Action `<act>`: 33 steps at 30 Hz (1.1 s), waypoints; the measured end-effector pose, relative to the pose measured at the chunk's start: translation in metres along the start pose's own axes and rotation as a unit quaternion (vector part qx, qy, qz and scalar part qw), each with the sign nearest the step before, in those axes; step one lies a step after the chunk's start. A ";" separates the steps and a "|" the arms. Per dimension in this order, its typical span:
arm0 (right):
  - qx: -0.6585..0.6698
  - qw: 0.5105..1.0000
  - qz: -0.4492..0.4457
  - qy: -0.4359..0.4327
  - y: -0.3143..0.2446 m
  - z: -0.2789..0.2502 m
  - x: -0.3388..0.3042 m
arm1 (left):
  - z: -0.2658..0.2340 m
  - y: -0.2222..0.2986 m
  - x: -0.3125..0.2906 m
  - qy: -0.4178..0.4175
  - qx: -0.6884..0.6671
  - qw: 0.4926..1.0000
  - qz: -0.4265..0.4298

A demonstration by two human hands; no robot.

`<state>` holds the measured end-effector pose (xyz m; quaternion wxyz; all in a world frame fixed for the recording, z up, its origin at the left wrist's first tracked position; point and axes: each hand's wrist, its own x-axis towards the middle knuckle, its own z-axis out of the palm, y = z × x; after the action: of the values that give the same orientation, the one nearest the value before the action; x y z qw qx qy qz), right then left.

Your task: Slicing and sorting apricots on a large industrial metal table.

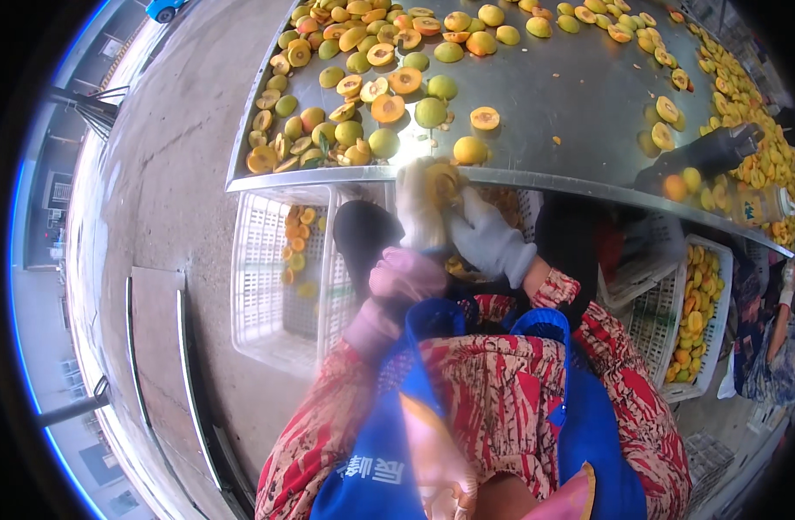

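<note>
Just below the near edge of the metal table [571,130], my two gloved hands meet around a yellow stone fruit [443,184], apricot- or peach-like and blurred by motion. My left hand [421,208], in a white glove, is closed around its left side. From the right, my right hand [494,238], in a greyish-white glove, presses its fingers on the same fruit; its fingertips are partly hidden. Whether a small tool is between them I cannot make out. Closest on the table are a whole yellow fruit [470,151] and a cut half [484,119] showing orange flesh.
Many whole and halved fruits [354,52] cover the table's far left, with a long pile [744,104] along its right. Below stand a white crate [276,321] with some halves and a fuller crate [697,321]. Another person's dark sleeve [709,156] reaches over the table at right.
</note>
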<state>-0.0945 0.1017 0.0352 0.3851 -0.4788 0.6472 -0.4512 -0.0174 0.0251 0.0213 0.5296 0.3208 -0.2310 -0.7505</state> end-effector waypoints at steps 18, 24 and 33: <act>-0.003 0.967 0.117 -0.227 0.018 -0.013 0.006 | 0.002 0.018 -0.003 -0.001 0.214 0.973 -0.090; 0.001 0.957 0.160 -0.242 -0.015 -0.018 0.006 | -0.006 0.013 -0.004 0.029 0.234 0.971 -0.033; 0.187 0.912 0.207 -0.301 -0.013 -0.017 0.005 | -0.016 0.021 -0.005 0.033 0.190 0.980 -0.055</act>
<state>-0.1084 0.0989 0.0524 0.7289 -0.3667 0.4888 -0.3089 0.0089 0.0224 0.0257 0.4240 0.4528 -0.3338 -0.7098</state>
